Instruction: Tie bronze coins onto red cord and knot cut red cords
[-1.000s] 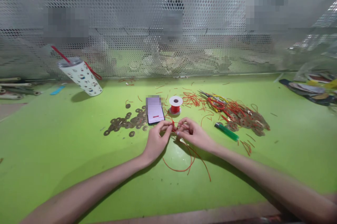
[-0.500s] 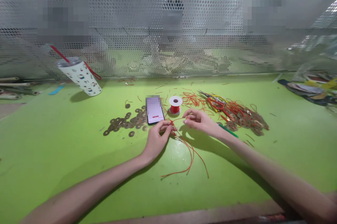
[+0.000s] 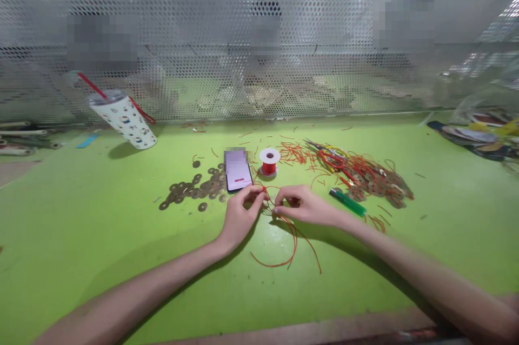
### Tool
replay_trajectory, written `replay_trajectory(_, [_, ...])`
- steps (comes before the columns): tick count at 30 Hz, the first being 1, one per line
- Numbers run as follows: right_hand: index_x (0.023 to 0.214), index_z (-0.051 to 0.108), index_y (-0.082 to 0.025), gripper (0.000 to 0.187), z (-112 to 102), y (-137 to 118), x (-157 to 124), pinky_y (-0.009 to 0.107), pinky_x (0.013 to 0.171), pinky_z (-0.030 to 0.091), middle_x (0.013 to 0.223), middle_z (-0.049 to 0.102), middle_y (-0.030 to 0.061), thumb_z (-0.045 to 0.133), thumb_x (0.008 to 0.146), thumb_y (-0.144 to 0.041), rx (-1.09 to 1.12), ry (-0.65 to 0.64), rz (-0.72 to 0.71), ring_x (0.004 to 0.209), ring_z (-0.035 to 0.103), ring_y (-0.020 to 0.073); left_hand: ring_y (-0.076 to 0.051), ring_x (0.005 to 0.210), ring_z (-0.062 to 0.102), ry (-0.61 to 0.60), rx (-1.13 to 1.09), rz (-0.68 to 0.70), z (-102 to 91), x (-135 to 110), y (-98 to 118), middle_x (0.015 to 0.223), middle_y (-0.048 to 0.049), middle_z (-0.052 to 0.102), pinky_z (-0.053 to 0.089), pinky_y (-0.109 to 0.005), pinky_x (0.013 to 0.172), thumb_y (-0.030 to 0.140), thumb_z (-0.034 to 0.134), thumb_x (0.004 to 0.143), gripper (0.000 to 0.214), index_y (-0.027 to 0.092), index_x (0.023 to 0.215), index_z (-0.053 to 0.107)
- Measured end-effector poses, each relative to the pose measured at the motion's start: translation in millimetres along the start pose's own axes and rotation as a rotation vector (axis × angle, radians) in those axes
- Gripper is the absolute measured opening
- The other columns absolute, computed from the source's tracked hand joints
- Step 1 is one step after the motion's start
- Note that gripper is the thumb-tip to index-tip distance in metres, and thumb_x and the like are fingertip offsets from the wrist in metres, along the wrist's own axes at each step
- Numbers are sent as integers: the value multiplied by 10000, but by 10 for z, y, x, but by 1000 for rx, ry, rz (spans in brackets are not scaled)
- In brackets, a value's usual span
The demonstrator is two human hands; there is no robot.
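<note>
My left hand point(image 3: 242, 212) and my right hand point(image 3: 302, 205) meet over the green table point(image 3: 81, 237), both pinching the same red string point(image 3: 288, 237). The string's loose ends trail toward me in loops on the table. A phone point(image 3: 238, 173) lies just beyond my left hand. A white spool of red string point(image 3: 270, 161) stands behind my fingers. Loose brass coins point(image 3: 194, 188) are spread to the left of the phone.
A pile of strung coins and red offcuts point(image 3: 375, 177) lies to the right with red-handled scissors point(image 3: 330, 157) and a green lighter point(image 3: 347, 201). A patterned cup with a red straw point(image 3: 124, 118) stands far left. A perforated metal screen point(image 3: 259, 37) closes the back.
My right hand had drawn the string up and away to the right, and has now come back down close to my left hand. The left hand stayed put.
</note>
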State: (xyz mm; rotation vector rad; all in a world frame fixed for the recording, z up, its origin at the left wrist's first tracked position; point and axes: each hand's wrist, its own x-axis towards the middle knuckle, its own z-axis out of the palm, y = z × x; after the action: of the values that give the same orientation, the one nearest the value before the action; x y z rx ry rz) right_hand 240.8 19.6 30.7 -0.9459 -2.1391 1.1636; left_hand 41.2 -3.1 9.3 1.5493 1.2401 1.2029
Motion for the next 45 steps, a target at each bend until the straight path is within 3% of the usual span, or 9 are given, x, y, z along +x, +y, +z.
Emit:
replay_trajectory(5, [893, 734, -196, 143, 100, 47, -13, 280, 574, 397, 773, 689, 37, 669, 874, -322, 18, 48, -25, 622, 523, 137, -158, 706, 671, -30, -58, -17, -2, -10, -4, 835, -38, 722, 555, -280, 702, 300, 651, 892, 138, 164, 888, 675])
replay_trajectory(10, [927, 717, -193, 167, 160, 97, -29, 302, 654, 445, 844, 706, 51, 702, 873, -350, -34, 2, -42, 704, 590, 165, -158, 710, 675, -43, -116, -40, 2, -20, 7, 837, -41, 713, 565, -284, 708, 305, 659, 889, 149, 157, 899, 666])
replay_trajectory(17, [822, 661, -180, 150, 146, 59, -29, 272, 605, 380, 764, 626, 22, 613, 932, -270, -103, 5, -50, 632, 503, 128, -169, 728, 671, -69, -144, -64, -5, -11, 3, 867, -46, 704, 563, -297, 700, 303, 648, 884, 152, 164, 941, 662])
replay_trajectory(23, [790, 643, -168, 177, 102, 19, -21, 261, 607, 363, 854, 600, 36, 611, 930, -271, -135, 25, -47, 656, 482, 118, -211, 967, 677, -106, -108, -25, -20, -15, 33, 991, -76, 709, 551, -343, 876, 299, 631, 902, 155, 165, 966, 675])
replay_trajectory(27, [781, 619, -167, 169, 136, 56, -22, 260, 606, 361, 762, 595, 14, 590, 927, -248, -105, 25, -27, 639, 482, 122, -215, 988, 700, -154, -164, -31, 14, -35, 7, 1061, -86, 712, 572, -359, 892, 301, 720, 848, 246, 170, 1030, 617])
replay_trajectory(32, [710, 559, -177, 211, 174, 74, -30, 259, 575, 338, 667, 561, -11, 578, 909, -244, -137, 46, 42, 582, 451, 111, -204, 946, 725, -137, -155, -24, 46, -45, -24, 973, -66, 739, 581, -348, 888, 262, 727, 844, 222, 178, 1004, 599])
replay_trajectory(41, [759, 607, -174, 193, 127, -6, -24, 260, 562, 342, 663, 544, -9, 597, 903, -303, -51, 66, 122, 601, 445, 118, -179, 829, 719, -54, -120, -77, 30, -28, -59, 854, -35, 722, 580, -278, 757, 296, 740, 827, 196, 168, 913, 620])
replay_trajectory(45, [825, 610, -183, 230, 47, 14, 9, 261, 546, 368, 677, 537, -11, 594, 905, -399, 179, 66, 216, 587, 455, 121, -168, 804, 715, -51, -180, -93, 29, -3, -78, 836, -31, 714, 584, -276, 761, 300, 744, 824, 207, 162, 911, 617])
